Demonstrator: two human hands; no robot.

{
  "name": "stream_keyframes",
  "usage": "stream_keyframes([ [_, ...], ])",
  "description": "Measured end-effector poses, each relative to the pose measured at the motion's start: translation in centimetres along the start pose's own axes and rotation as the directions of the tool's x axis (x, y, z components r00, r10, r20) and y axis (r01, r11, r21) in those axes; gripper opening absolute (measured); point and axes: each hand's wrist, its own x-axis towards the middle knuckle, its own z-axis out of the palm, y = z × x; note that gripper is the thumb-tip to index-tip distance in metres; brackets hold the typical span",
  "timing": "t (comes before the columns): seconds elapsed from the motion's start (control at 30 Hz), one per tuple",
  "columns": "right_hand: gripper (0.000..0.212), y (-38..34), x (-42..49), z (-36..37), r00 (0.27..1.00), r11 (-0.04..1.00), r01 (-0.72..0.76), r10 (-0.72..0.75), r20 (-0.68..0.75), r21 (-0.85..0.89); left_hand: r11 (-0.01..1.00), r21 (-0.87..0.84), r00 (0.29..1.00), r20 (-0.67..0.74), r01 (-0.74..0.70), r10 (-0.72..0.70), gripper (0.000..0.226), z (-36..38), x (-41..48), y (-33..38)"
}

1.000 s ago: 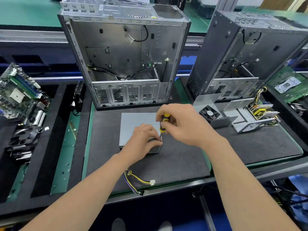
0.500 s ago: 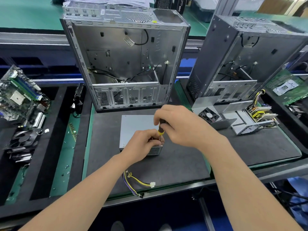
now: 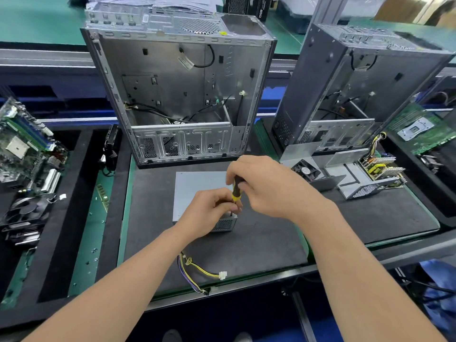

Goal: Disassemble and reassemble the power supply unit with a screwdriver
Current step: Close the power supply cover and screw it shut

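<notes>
The power supply unit lies flat on the dark mat in front of the open computer case. The right hand, wrist raised, grips the screwdriver upright over the unit's near right corner. The left hand rests on the unit, its curled fingers pinching the lower shaft.

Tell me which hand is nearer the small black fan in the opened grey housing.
Right. The right hand gripping the black-and-yellow screwdriver is just left of the small black fan; the left hand lies further left.
</notes>
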Motion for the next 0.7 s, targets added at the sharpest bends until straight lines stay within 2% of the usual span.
stream_keyframes([
  [0.07,0.012,-0.1,0.4,0.1,0.993,0.993,-0.112,0.110,-0.052,-0.035,1.000,-0.013,0.999,0.051,-0.012,0.013,0.026,0.0,0.0,0.1],
  [0.13,0.039,-0.1,0.8,0.7,0.960,0.963,-0.250,0.233,-0.156,-0.098,0.999,-0.024,0.999,0.024,-0.021,0.021,0.016,0.3,-0.1,0.2],
  [0.2,0.063,-0.6,1.1,1.4,0.905,0.922,-0.378,0.351,-0.240,-0.080,1.000,-0.021,0.997,-0.074,-0.006,0.004,0.022,0.8,0.1,0.1],
  [0.27,0.071,-0.9,1.1,1.7,0.874,0.904,-0.422,0.385,-0.296,-0.070,1.000,-0.023,0.991,-0.130,0.013,-0.016,0.018,1.1,0.3,0.2],
  [0.33,0.062,-0.7,0.5,1.6,0.899,0.941,-0.336,0.311,-0.309,-0.031,1.000,-0.001,0.994,-0.108,-0.001,0.001,0.013,1.0,0.5,0.1],
  [0.43,0.015,0.3,-0.2,0.4,0.993,0.996,-0.024,0.034,-0.113,0.090,0.998,0.035,0.999,-0.022,-0.042,0.043,0.031,0.3,0.5,0.2],
  [0.47,0.015,0.6,-0.2,0.2,0.998,0.993,0.017,-0.009,-0.065,0.115,1.000,0.015,0.999,0.017,-0.027,0.027,0.033,0.0,0.5,0.3],
  [0.53,0.007,0.7,0.1,0.2,0.994,0.991,-0.043,0.054,-0.092,0.124,0.999,-0.032,0.996,0.086,-0.003,0.005,0.030,-0.6,0.5,0.3],
  [0.6,0.034,0.3,0.5,0.7,0.968,0.986,-0.160,0.164,-0.191,0.040,0.994,-0.108,0.996,0.082,-0.021,0.030,0.025,-0.7,0.7,0.3],
  [0.7,0.064,-0.2,1.1,1.7,0.893,0.934,-0.357,0.337,-0.297,-0.011,0.978,-0.200,0.998,-0.035,-0.051,0.044,0.034,-0.7,1.2,0.8],
])
